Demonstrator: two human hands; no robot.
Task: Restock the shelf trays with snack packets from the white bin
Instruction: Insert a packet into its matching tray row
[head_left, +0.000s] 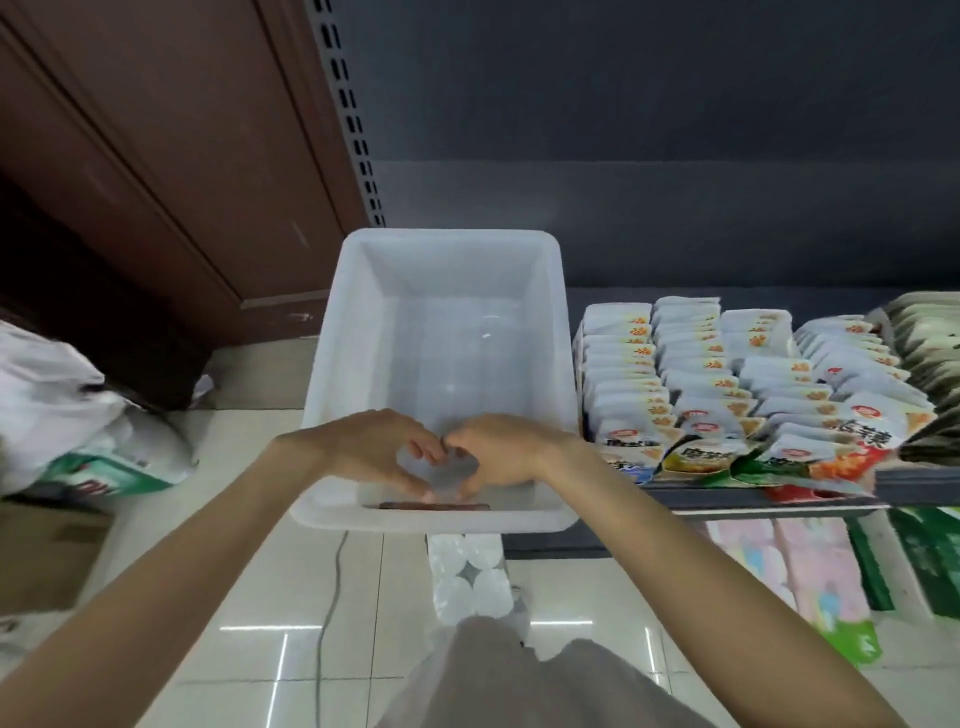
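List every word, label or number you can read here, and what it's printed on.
None reads with certainty.
Snack packets on the shelf: large Chinese print and round red logos, too blurred to quote.
Green-and-white bag on the floor: red characters, blurred.
White bin: no text visible.

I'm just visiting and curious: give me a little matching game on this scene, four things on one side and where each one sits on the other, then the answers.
Things:
1. white bin
2. snack packets
3. hands (left hand, right hand)
4. grey cable

Places:
A. packed in rows on the shelf, right of the bin
B. fingertips meeting above the bin's near end
C. at the shelf's left end, nearly empty
D. lying on the tiled floor below the bin

Pairs: 1-C, 2-A, 3-B, 4-D
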